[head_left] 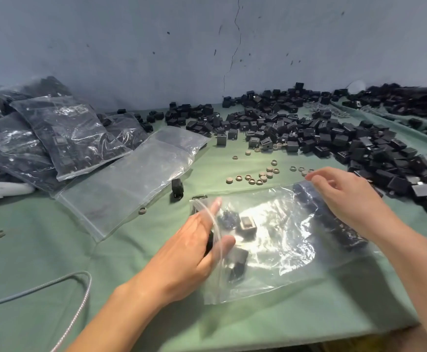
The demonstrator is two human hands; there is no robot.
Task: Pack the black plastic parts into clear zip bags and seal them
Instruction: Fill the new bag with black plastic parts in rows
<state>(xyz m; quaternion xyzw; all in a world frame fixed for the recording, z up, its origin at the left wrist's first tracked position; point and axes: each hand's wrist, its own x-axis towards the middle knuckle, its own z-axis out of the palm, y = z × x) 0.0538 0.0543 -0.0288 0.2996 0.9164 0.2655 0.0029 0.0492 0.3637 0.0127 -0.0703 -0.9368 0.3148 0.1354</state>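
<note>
A clear zip bag (278, 240) lies on the green cloth in front of me, holding several black plastic parts (240, 265). My left hand (194, 250) is at the bag's open left end, its fingers at the zip strip and something black under the palm. My right hand (344, 196) rests on the bag's right end with relaxed, slightly curled fingers, over a dark clump of parts inside. A big heap of loose black parts (334, 138) covers the table's far right.
An empty clear zip bag (131, 176) lies to the left. Filled bags (55, 138) are piled at the far left. Small tan rings (258, 176) are scattered behind the bag. One loose black part (177, 188) stands nearby. A braided cable (75, 301) loops at lower left.
</note>
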